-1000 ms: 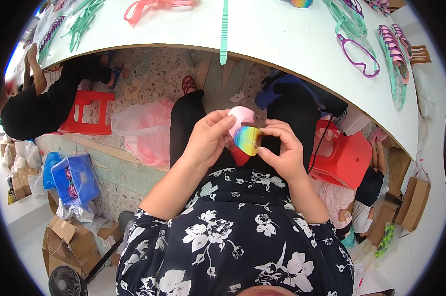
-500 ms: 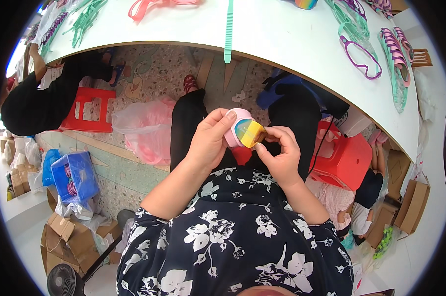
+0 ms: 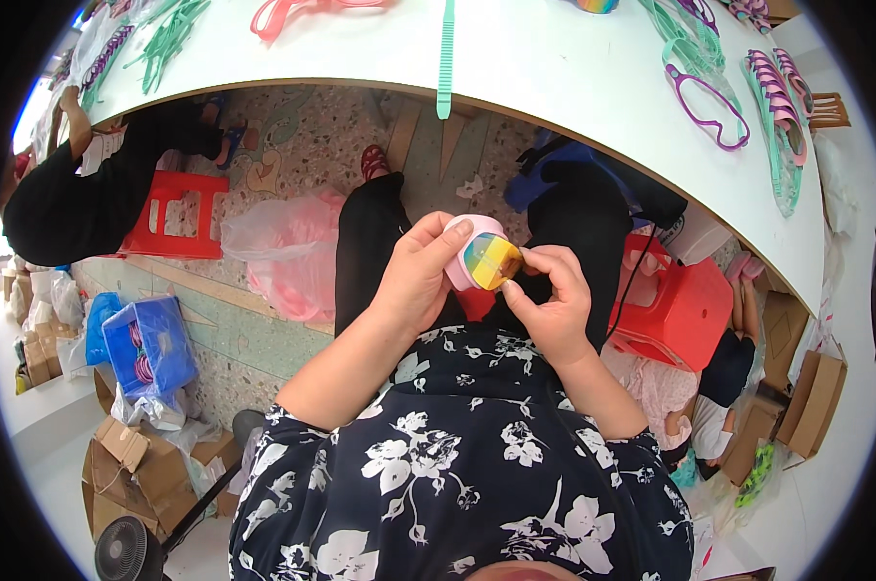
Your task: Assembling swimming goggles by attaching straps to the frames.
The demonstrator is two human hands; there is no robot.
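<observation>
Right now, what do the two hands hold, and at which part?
Both hold one pink frame with a rainbow mirrored lens: the left hand wraps its left side, the right hand pinches the lens's right edge.

I sit at an assembly workshop for plastic goggles. The white bench (image 3: 554, 58) before me carries loose goggle frames (image 3: 709, 92) in pink, green and purple along its far and right edges, and a green strap (image 3: 446, 58) overhangs its near edge. Red stools (image 3: 685, 310) stand under the bench on a terrazzo floor. Cardboard boxes (image 3: 133, 465), a blue crate (image 3: 152, 339) and a pink bag (image 3: 288, 252) lie around. Another person (image 3: 70, 194) works at the left end.
</observation>
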